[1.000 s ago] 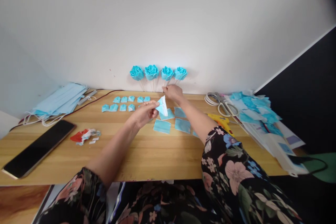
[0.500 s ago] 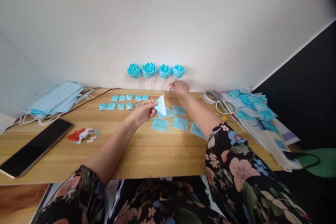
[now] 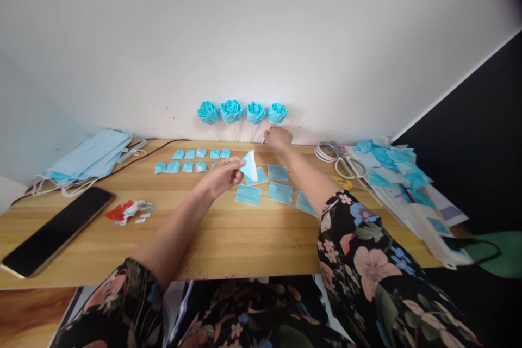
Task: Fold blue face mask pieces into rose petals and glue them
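Observation:
Between the thumb and fingers of my left hand is a folded piece of blue mask fabric with a white edge, held above the table. My right hand reaches to the wall, its fingers closed on the thin stick of the rightmost blue fabric flower. Other such flowers lean on the wall to its left. Flat blue fabric squares lie between my arms. Small folded blue petals stand in two rows left of my left hand; some are partly hidden behind it.
On the left are stacked face masks, a black phone and red and white scraps. Scissors, a tape roll, a blue scrap pile and a glue gun lie on the right. A dark cable runs along the back left.
My right hand has shifted very slightly at the flower's stick, still closed on it. The left hand keeps the folded fabric piece in nearly the same place. The view has tilted slightly.

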{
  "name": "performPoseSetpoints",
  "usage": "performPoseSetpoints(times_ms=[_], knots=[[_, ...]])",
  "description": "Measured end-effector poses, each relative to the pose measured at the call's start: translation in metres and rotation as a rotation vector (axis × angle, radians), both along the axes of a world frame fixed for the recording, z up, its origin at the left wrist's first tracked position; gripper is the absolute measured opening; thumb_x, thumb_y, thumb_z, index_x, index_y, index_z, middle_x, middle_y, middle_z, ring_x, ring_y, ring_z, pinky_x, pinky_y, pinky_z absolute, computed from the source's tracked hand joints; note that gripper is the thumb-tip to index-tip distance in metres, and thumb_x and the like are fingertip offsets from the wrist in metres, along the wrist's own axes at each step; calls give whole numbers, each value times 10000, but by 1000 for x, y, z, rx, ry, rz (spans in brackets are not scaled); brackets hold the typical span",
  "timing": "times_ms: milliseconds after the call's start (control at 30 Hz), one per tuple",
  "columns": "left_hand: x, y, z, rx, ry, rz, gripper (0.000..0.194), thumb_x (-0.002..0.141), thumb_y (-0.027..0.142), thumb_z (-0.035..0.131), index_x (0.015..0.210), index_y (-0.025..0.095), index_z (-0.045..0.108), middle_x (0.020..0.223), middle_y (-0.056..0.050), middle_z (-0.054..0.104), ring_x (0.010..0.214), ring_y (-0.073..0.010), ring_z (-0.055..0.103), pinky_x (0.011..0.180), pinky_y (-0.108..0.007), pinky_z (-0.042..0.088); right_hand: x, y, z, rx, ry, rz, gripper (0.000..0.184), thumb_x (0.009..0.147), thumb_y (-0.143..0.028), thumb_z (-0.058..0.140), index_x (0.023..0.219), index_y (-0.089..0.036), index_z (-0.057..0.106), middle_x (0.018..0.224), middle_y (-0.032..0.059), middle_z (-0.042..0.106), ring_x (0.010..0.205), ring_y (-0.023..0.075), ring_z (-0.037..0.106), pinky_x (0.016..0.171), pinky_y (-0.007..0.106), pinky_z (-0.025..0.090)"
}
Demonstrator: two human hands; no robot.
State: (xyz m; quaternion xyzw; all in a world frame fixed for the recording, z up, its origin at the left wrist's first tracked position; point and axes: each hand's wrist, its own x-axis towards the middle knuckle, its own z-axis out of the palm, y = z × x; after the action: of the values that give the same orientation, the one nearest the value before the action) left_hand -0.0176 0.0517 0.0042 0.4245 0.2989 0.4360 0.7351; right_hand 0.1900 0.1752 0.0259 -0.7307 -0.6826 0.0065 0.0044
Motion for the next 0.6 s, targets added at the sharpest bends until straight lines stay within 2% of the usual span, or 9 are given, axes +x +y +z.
performPoseSetpoints(times_ms=[167, 367, 500, 600], knots=[[0, 0, 1, 3, -4, -1, 363, 689, 350, 803, 598, 170, 501, 434, 26, 497, 385, -67, 428, 438, -210, 284, 10, -7, -3, 83, 35, -5, 524, 1020, -475, 325, 1154, -154, 717, 1190, 168, 720, 1127, 288, 668, 838, 323, 483], [-1, -3, 7, 14, -31, -7, 375, 664, 357, 837, 596, 153, 530, 456, 24, 505, 406, -67, 439, 453, -207, 306, 16, -38, -9, 164, 88, -15, 503, 998, -479, 359, 962, -197, 773, 1046, 146, 765, 991, 253, 703, 733, 288, 437], [-8, -5, 18, 57, -164, 25, 396, 673, 345, 842, 580, 154, 508, 485, 38, 472, 449, -67, 444, 482, -212, 330, 24, -64, -11, 210, 159, -20, 522, 982, -513, 369, 853, -203, 769, 918, 140, 776, 884, 253, 709, 660, 289, 392], [-11, -6, 23, 89, -266, 96, 409, 736, 367, 803, 581, 163, 484, 499, 53, 438, 465, -65, 425, 509, -222, 346, 43, -81, -13, 242, 235, 18, 515, 981, -508, 378, 805, -199, 751, 843, 109, 773, 840, 229, 702, 654, 277, 384]])
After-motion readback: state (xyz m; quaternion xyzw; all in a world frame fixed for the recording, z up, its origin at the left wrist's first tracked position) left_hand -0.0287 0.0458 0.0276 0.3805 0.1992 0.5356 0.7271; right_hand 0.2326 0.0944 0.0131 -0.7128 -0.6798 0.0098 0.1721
